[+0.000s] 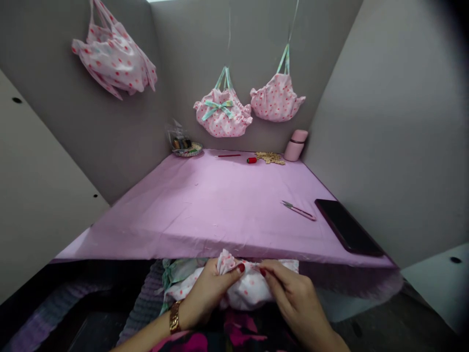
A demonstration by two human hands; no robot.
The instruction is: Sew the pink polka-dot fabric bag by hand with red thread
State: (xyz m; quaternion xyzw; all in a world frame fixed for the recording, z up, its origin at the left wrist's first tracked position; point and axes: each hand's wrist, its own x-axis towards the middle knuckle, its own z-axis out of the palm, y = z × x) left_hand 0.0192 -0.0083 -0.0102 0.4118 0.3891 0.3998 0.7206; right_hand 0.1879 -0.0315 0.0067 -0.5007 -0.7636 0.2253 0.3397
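A white cloth piece with pink-red polka dots (246, 289) is bunched up in front of my body, just below the table's front edge. My left hand (214, 283), with a gold watch at the wrist, is closed on its gathered part, thumb on top. Thumb and forefinger of my right hand (289, 288) pinch together at the cloth's upper edge; whatever is between those fingertips is too small to make out. Mint-green fabric (179, 271) shows to the left of the dotted cloth, partly hidden by my left hand.
Thread snips (298, 210) and a dark phone (346, 227) lie on the pink-covered table (220, 195). At the back are a red thread spool (251, 160), a thin red tool (227, 156), a beige piece (270, 158), a pink flask (296, 145) and a basket (188, 150). Dotted garments (223, 120) hang above.
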